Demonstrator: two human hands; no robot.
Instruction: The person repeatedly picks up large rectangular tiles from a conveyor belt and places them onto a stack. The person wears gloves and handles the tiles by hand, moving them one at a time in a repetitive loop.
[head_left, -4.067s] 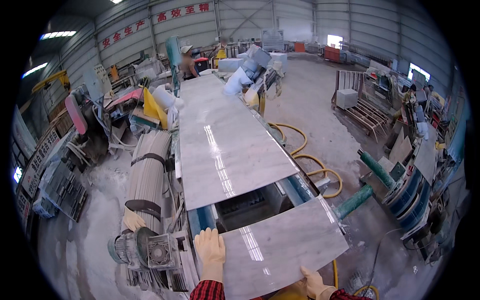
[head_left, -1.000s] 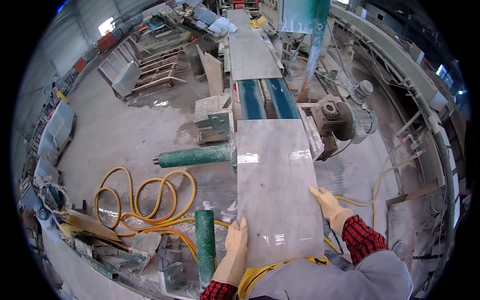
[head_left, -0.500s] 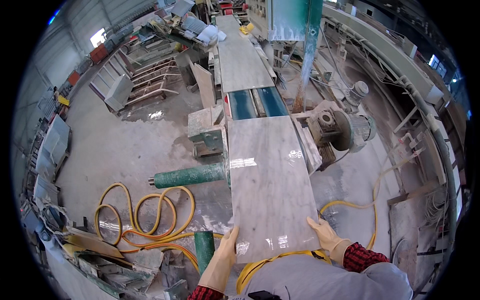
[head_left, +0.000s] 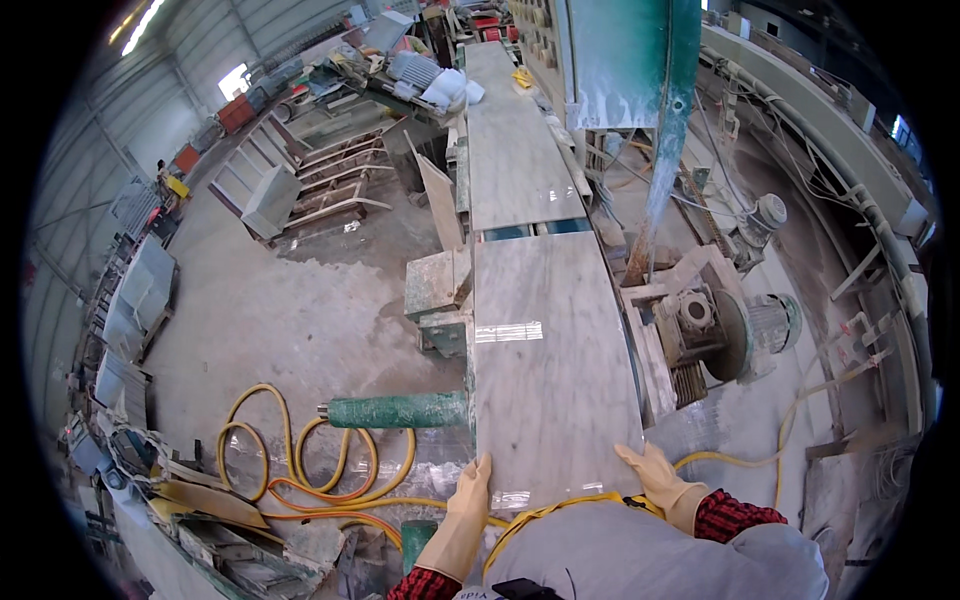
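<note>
A polished white-and-grey marble slab [head_left: 550, 370] lies lengthwise before me on the conveyor line. My left hand [head_left: 463, 515], in a cream rubber glove, holds the slab's left edge at the near end. On the opposite edge, my gloved right hand [head_left: 660, 483] grips the near right corner, thumb side up; the fingers under the stone are hidden. The slab's near end lies close to my grey apron [head_left: 600, 550] with its yellow trim. Beyond it, a second pale slab [head_left: 515, 150] rests on the line, and a narrow strip of blue belt [head_left: 507, 233] shows between the two.
A green roller [head_left: 400, 411] juts out left of the line, above looped yellow hoses [head_left: 290, 470]. To the right stand a motor [head_left: 770, 325] and a rusty post [head_left: 660, 190] under a green-and-white cabinet [head_left: 620, 60]. Stone scraps [head_left: 230, 540] lie lower left.
The near slab has slid forward, and the gap of blue belt before the far slab has narrowed a lot. Both hands still hold its edges. The whole view has shifted somewhat.
</note>
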